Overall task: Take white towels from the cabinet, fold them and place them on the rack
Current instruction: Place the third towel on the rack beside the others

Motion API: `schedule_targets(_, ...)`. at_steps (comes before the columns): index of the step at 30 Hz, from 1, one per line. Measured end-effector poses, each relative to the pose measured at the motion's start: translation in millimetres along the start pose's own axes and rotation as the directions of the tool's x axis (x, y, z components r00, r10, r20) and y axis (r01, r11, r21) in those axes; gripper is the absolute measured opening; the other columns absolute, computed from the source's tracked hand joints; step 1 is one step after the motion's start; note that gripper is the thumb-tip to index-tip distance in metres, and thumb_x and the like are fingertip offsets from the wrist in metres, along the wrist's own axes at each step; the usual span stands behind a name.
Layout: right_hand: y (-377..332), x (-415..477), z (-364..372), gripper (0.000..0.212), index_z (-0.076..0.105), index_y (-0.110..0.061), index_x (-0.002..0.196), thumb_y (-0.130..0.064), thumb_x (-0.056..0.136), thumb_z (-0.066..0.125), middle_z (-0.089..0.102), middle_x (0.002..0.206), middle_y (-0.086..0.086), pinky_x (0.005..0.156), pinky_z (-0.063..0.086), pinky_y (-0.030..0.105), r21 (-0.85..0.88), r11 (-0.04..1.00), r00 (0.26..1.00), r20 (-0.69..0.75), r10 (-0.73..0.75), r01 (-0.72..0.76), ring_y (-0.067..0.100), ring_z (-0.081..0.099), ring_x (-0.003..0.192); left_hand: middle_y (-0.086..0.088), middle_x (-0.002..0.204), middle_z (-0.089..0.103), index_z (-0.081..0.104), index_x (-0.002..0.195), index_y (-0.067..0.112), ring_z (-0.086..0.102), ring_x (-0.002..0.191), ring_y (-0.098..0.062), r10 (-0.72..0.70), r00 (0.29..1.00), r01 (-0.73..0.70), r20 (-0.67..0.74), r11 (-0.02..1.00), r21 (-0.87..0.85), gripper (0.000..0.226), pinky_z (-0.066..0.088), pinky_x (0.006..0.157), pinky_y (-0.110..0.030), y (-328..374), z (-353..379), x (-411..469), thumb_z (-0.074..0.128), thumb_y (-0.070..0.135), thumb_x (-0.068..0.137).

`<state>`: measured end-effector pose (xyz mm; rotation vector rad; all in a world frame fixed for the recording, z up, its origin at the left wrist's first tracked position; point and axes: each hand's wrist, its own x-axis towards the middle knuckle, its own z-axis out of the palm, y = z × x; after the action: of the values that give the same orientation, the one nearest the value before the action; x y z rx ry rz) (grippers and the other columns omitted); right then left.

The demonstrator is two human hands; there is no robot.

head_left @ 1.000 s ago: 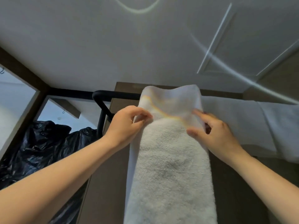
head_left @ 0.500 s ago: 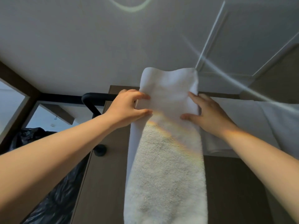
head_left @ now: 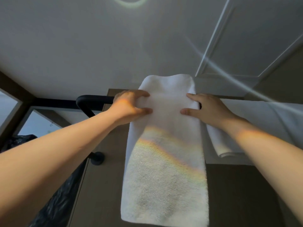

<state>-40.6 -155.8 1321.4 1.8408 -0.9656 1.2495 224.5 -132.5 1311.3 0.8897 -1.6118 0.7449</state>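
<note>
**Head view: white towel held against the rack by both hands**

Head camera footage is taken from below, looking up, so that the pale ceiling (head_left: 98,46) fills the upper half. A folded white towel (head_left: 165,161) is seen in the middle, laid across the black bar of the rack (head_left: 91,99). Its long part hangs down in front of a brown wall panel (head_left: 101,185). Its rounded top end stands above the bar, and what lies behind the bar is hidden by the cloth.

The towel's left edge is gripped at bar height by the left hand (head_left: 129,106), with the fingers curled and the thumb and forefinger set on the cloth's front face. The right edge is covered at the same height by the right hand (head_left: 208,110), which is spread wide. Its thumb and forefinger are laid straight on the cloth and nothing is clasped. Both forearms are stretched up from the lower corners.

A streak of rainbow light is cast across the towel's middle and across both arms. A second white towel (head_left: 246,122) is draped just to the right, its folded lower end partly hidden behind the right forearm. The bar's bend and its round wall foot (head_left: 97,158) are seen to the left, and a black plastic bag (head_left: 54,202) is seen at the lower left.
</note>
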Motion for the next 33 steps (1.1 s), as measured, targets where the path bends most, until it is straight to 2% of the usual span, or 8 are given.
schedule_targets(6, -3, 6, -2, 0.080, 0.040, -0.024, 0.147, -0.072, 0.083, 0.049, 0.029, 0.156, 0.011, 0.113, 0.019, 0.036, -0.058, 0.995, 0.993, 0.079, 0.082, -0.077, 0.026, 0.020, 0.144, 0.001, 0.147, 0.044, 0.036, 0.145, 0.039, 0.037, 0.135, -0.028, -0.040, 0.997, 0.017, 0.072, 0.955, 0.296, 0.069, 0.031, 0.110, -0.047, -4, 6, 14, 0.051, 0.068, 0.084)
schedule_targets(9, -11, 13, -5, 0.085, 0.050, -0.014, 0.135, -0.079, 0.081, 0.035, 0.045, 0.145, 0.011, 0.105, 0.031, 0.040, -0.172, 0.981, 0.984, 0.135, 0.113, -0.089, 0.029, 0.038, 0.134, 0.001, 0.148, 0.043, 0.033, 0.144, 0.040, 0.037, 0.135, -0.029, -0.054, 0.993, 0.008, 0.103, 0.915, 0.403, 0.071, 0.031, 0.108, -0.048, -6, 8, 20, 0.031, 0.078, 0.084)
schedule_targets(12, -15, 14, -6, 0.080, 0.053, -0.012, 0.126, -0.077, 0.086, 0.027, 0.053, 0.137, 0.012, 0.103, 0.036, 0.043, -0.214, 0.972, 0.982, 0.139, 0.131, -0.099, 0.030, 0.046, 0.127, -0.005, 0.144, 0.047, 0.038, 0.140, 0.033, 0.039, 0.132, -0.031, -0.079, 0.994, 0.042, 0.074, 0.908, 0.417, 0.069, 0.029, 0.105, -0.049, -5, 13, 22, 0.017, 0.074, 0.089)
schedule_targets(18, -25, 2, 1, 0.064, 0.035, -0.015, 0.145, -0.057, 0.097, 0.040, 0.038, 0.150, 0.010, 0.112, 0.026, 0.042, -0.198, 0.980, 0.999, -0.042, -0.008, 0.000, 0.028, 0.032, 0.139, -0.012, 0.133, 0.052, 0.046, 0.127, 0.019, 0.041, 0.125, -0.034, -0.142, 0.989, 0.107, 0.045, 0.886, 0.451, 0.062, 0.028, 0.100, -0.047, 1, 17, 22, 0.017, 0.064, 0.095)
schedule_targets(21, -29, 2, 7, 0.059, 0.037, -0.023, 0.144, -0.058, 0.097, 0.035, 0.038, 0.152, 0.004, 0.114, 0.022, 0.044, -0.188, 0.981, 0.998, 0.047, -0.036, 0.044, 0.024, 0.031, 0.140, -0.011, 0.136, 0.051, 0.045, 0.130, 0.021, 0.040, 0.127, -0.033, -0.161, 0.985, 0.117, 0.057, 0.882, 0.456, 0.061, 0.027, 0.102, -0.046, 3, 17, 23, 0.019, 0.064, 0.095)
schedule_targets(27, -27, 14, 12, 0.052, 0.045, -0.020, 0.137, -0.055, 0.099, 0.033, 0.045, 0.146, 0.007, 0.110, 0.027, 0.044, -0.238, 0.970, 0.998, 0.055, -0.028, 0.040, 0.027, 0.039, 0.135, -0.014, 0.146, 0.036, 0.028, 0.146, 0.017, 0.028, 0.136, -0.034, -0.099, 0.989, 0.119, -0.109, 0.973, 0.198, 0.067, 0.023, 0.110, -0.044, 7, 15, -17, 0.037, 0.059, 0.095)
schedule_targets(30, -26, 18, 11, 0.054, 0.045, -0.019, 0.138, -0.055, 0.100, 0.032, 0.045, 0.147, 0.008, 0.110, 0.028, 0.044, -0.241, 0.969, 0.995, 0.092, -0.024, 0.046, 0.028, 0.040, 0.135, -0.013, 0.124, 0.051, 0.047, 0.127, 0.007, 0.048, 0.111, -0.029, -0.158, 0.971, 0.167, -0.178, 0.985, 0.033, 0.060, 0.041, 0.085, -0.037, 11, 14, -51, 0.045, 0.057, 0.093)
schedule_targets(33, -28, 18, 9, 0.054, 0.046, -0.018, 0.136, -0.055, 0.100, 0.032, 0.045, 0.147, 0.008, 0.110, 0.027, 0.045, -0.233, 0.972, 0.995, 0.099, -0.017, 0.040, 0.029, 0.039, 0.136, 0.000, 0.093, 0.054, 0.050, 0.104, 0.009, 0.051, 0.077, -0.011, -0.340, 0.940, 0.335, -0.018, 0.934, -0.126, 0.048, 0.035, 0.057, -0.026, 15, 16, -73, 0.048, 0.056, 0.092)
